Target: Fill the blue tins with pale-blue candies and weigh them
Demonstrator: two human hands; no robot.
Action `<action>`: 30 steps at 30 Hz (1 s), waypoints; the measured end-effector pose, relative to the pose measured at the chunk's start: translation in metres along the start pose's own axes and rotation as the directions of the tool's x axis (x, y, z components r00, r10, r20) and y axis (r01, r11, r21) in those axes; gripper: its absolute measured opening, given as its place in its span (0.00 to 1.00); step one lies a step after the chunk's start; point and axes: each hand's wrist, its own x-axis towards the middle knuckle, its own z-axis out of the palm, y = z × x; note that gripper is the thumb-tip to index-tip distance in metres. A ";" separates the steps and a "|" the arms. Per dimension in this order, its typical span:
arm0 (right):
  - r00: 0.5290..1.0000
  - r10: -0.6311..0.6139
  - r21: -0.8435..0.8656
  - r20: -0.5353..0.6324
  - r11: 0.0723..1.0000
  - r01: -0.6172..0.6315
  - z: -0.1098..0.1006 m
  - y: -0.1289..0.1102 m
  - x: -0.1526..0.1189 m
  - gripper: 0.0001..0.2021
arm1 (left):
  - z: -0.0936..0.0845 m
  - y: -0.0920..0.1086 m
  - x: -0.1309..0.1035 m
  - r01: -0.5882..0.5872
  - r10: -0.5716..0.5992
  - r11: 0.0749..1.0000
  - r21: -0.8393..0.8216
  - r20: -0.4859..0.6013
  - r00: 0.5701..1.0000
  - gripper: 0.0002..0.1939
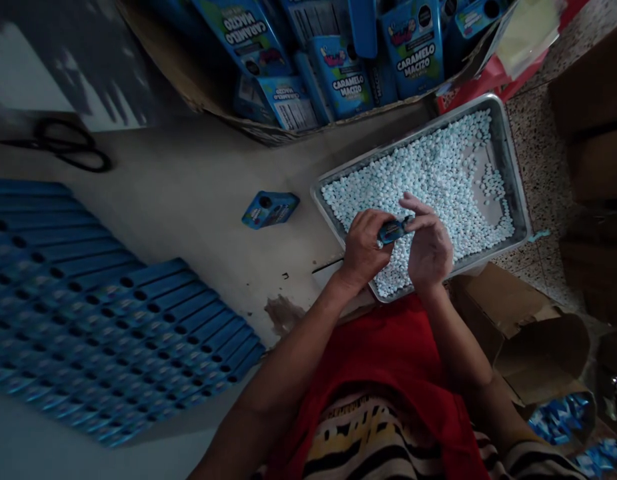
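Over the tray of candies, my left hand (364, 245) is closed around a small blue candy box (391, 231). My right hand (431, 250) is beside the box's right end, its fingers stretched out and apart. One of those fingertips appears to touch that end. Beneath both hands, a metal tray (519, 177) holds a layer of small pale blue and white candies (413, 160). Another blue box (271, 209) lies by itself on the table, left of the tray.
Rows of blue boxes (113, 320) are stacked at the left. A cardboard carton (188, 80) at the top holds blue "Caramelo Macizo" packages (345, 80). Black scissors (73, 145) lie at upper left. An open cardboard box (518, 300) and blue wrappers (558, 419) are at lower right.
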 end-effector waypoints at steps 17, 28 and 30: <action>0.988 0.134 -0.553 -0.077 0.819 -0.154 -0.066 0.100 0.093 0.09 | -0.037 -0.050 -0.019 0.326 -0.353 0.922 -0.211 -0.107 0.930 0.23; 0.947 0.272 0.336 0.171 0.887 -0.316 0.022 0.018 0.022 0.26 | -0.043 -0.027 -0.015 0.187 -0.189 0.982 -0.037 -0.053 0.980 0.19; 0.959 0.239 0.273 0.152 0.922 -0.273 0.030 0.020 0.016 0.28 | -0.043 -0.025 -0.017 0.197 -0.199 0.980 -0.036 -0.051 0.979 0.18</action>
